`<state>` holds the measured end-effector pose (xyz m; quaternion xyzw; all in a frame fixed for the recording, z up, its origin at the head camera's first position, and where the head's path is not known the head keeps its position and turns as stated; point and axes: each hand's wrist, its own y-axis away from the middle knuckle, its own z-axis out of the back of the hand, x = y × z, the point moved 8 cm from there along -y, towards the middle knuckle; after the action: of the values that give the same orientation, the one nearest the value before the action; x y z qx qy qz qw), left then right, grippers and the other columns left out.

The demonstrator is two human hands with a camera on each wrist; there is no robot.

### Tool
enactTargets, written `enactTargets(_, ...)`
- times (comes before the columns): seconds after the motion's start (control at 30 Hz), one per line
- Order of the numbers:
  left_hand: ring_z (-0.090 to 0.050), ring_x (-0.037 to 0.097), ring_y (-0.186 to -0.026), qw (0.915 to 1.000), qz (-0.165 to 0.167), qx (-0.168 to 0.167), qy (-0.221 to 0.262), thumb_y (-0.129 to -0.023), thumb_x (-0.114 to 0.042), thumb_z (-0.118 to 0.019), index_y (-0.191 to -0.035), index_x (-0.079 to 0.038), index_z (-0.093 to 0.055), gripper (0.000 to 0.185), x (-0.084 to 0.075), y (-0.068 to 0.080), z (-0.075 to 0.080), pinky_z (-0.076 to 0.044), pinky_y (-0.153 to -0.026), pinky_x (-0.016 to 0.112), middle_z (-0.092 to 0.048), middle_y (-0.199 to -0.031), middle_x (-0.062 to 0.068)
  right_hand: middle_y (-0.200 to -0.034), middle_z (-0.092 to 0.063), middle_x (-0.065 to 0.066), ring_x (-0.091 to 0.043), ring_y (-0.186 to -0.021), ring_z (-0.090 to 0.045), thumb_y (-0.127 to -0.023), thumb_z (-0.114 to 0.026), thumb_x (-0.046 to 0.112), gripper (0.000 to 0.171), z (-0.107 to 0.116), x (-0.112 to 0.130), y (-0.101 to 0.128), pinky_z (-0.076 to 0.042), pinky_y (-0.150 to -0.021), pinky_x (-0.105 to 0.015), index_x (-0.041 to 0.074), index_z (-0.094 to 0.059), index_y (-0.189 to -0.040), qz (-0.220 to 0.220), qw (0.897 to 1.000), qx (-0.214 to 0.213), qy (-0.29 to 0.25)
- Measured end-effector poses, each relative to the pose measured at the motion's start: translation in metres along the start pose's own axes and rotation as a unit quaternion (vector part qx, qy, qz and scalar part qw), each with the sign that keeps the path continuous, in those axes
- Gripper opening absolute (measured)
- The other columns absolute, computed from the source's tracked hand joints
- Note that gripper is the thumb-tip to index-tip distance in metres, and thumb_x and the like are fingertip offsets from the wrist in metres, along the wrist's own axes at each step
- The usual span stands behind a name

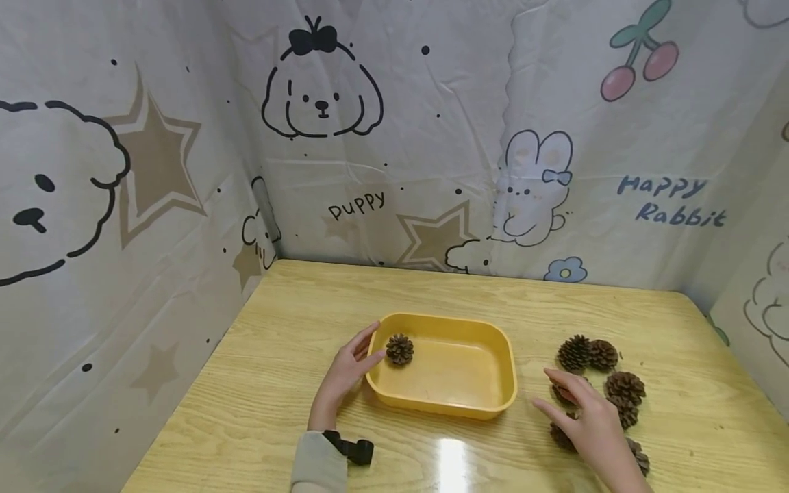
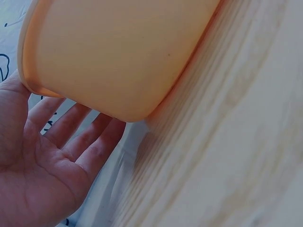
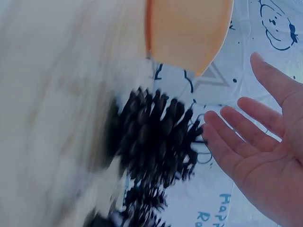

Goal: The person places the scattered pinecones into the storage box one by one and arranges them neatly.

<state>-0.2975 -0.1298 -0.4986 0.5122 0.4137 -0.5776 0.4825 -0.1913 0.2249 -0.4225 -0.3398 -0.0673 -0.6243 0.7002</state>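
A yellow plastic tub (image 1: 459, 373) with rounded corners sits mid-table, a single brown pine cone (image 1: 400, 349) lying inside at its left end. My left hand (image 1: 345, 373) holds that end, thumb over the rim and fingers along the outer wall; the left wrist view shows the fingers (image 2: 94, 137) against the tub's side. Over at the right, my right hand (image 1: 592, 418) hovers above a loose group of pine cones (image 1: 625, 387), thumb and fingers spread with nothing between them. One large pine cone (image 3: 158, 137) stands just beyond its fingertips in the right wrist view.
Two pine cones (image 1: 574, 353) sit at the back of the group, and another (image 1: 640, 457) is partly hidden by the right forearm. A printed curtain (image 1: 431, 157) hangs behind and beside the wooden table (image 1: 246, 411). A black wrist strap (image 1: 351, 448) circles the left sleeve.
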Motion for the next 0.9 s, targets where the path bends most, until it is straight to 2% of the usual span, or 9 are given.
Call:
enactTargets(0.37, -0.035, 0.03, -0.147, 1.0, 0.002, 0.004, 0.001, -0.095, -0.02, -0.065, -0.151, -0.021, -0.04, 0.061, 0.002, -0.001, 0.0, -0.031, -0.121, 0.048, -0.035, -0.159, 0.007, -0.117, -0.068, -0.016, -0.038, -0.101, -0.067, -0.079, -0.082, 0.024, 0.049, 0.004, -0.027, 0.019, -0.06, -0.074, -0.045, 0.009, -0.066, -0.123, -0.056, 0.998, 0.028, 0.024)
enactTargets(0.57, -0.034, 0.03, -0.147, 1.0, 0.001, 0.002, 0.003, -0.095, -0.022, -0.065, -0.151, -0.023, -0.04, 0.061, 0.001, -0.001, 0.002, -0.029, -0.122, 0.048, -0.035, -0.159, 0.007, -0.114, -0.068, -0.019, -0.039, -0.1, -0.066, -0.078, -0.083, 0.023, 0.052, 0.005, -0.032, 0.023, -0.06, -0.071, -0.041, 0.006, -0.064, -0.124, -0.054, 0.997, 0.038, 0.026)
enactTargets(0.67, -0.033, 0.029, -0.148, 1.0, 0.002, 0.004, 0.006, -0.095, -0.022, -0.065, -0.151, -0.023, -0.039, 0.062, 0.001, 0.0, 0.002, -0.027, -0.123, 0.047, -0.035, -0.159, 0.006, -0.115, -0.066, -0.023, -0.04, -0.098, -0.066, -0.077, -0.083, 0.026, 0.058, 0.003, -0.036, 0.024, -0.06, -0.069, -0.043, 0.004, -0.062, -0.126, -0.064, 0.995, 0.065, 0.03)
enactTargets(0.9, -0.034, 0.03, -0.147, 0.9999, 0.003, 0.007, 0.009, -0.095, -0.02, -0.064, -0.151, -0.023, -0.039, 0.061, 0.003, -0.001, 0.0, -0.03, -0.121, 0.047, -0.035, -0.159, 0.007, -0.126, -0.06, -0.028, -0.044, -0.103, -0.063, -0.078, -0.081, 0.031, 0.065, -0.007, -0.05, 0.028, -0.058, -0.074, -0.049, 0.002, -0.058, -0.131, -0.102, 0.983, 0.15, 0.038)
